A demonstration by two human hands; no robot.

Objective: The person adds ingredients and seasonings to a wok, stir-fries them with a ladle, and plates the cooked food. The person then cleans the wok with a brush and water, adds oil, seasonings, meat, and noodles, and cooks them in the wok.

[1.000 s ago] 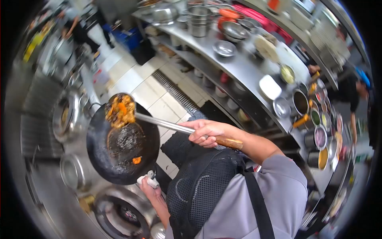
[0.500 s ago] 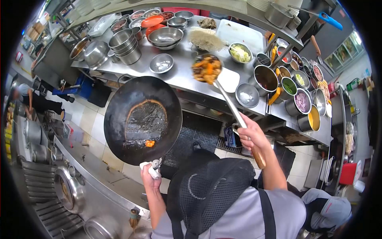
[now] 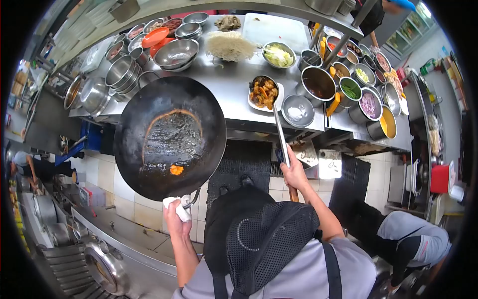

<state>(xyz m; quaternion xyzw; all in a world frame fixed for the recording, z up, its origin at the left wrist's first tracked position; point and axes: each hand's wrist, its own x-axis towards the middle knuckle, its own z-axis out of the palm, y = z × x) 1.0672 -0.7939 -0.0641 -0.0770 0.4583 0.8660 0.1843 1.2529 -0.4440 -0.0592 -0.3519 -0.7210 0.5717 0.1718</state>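
My left hand (image 3: 177, 216) is closed around the handle of a large black wok (image 3: 167, 97), with a white cloth (image 3: 182, 209) between palm and metal. The wok is held off the counter; inside are an oily sheen, a brown ring and one orange piece of food (image 3: 177, 170). My right hand (image 3: 294, 174) grips the long handle of a ladle (image 3: 280, 130). Its bowl, full of glossy mixed food (image 3: 263, 93), is at a white plate (image 3: 280, 90) on the counter's near edge. The bowl hides most of the plate; whether they touch I cannot tell.
Beside the plate is a small metal bowl (image 3: 298, 110). Farther back lie a bowl of cut cabbage (image 3: 279, 55), dry noodles (image 3: 230, 46) and a white board (image 3: 275, 31). Several ingredient pots (image 3: 318, 83) crowd the right. A co-worker (image 3: 416, 236) bends at lower right.
The food-filled ladle has come down from above the counter to the white plate. The wok now covers the metal bowl seen earlier on the counter. The view has shifted.
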